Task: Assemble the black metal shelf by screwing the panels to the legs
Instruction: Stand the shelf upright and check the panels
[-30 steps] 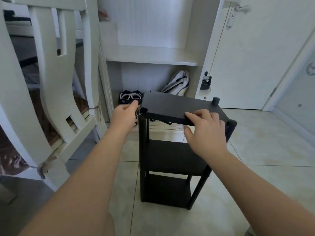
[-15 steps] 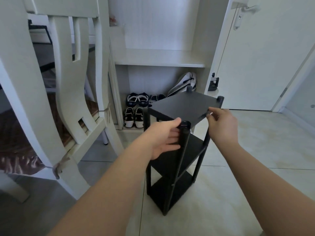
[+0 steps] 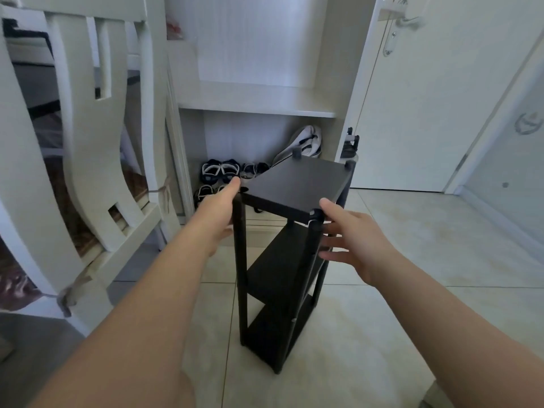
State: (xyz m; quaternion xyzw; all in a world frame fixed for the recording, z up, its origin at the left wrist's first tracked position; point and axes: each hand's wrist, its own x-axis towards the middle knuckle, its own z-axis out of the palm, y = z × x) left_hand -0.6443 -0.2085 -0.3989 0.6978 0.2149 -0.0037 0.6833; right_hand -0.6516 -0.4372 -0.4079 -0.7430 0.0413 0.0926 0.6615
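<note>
Our right hand (image 3: 359, 245) spreads wide beside the front leg (image 3: 314, 231) of the shelf (image 3: 297, 187). Whether our left hand (image 3: 215, 213) grips, we cannot tell. We should steady both sides, keeping it upright.

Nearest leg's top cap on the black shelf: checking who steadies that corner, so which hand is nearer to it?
Right. The right hand is spread just beside the cap, thumb almost at it; the left hand is over at the left leg.
</note>
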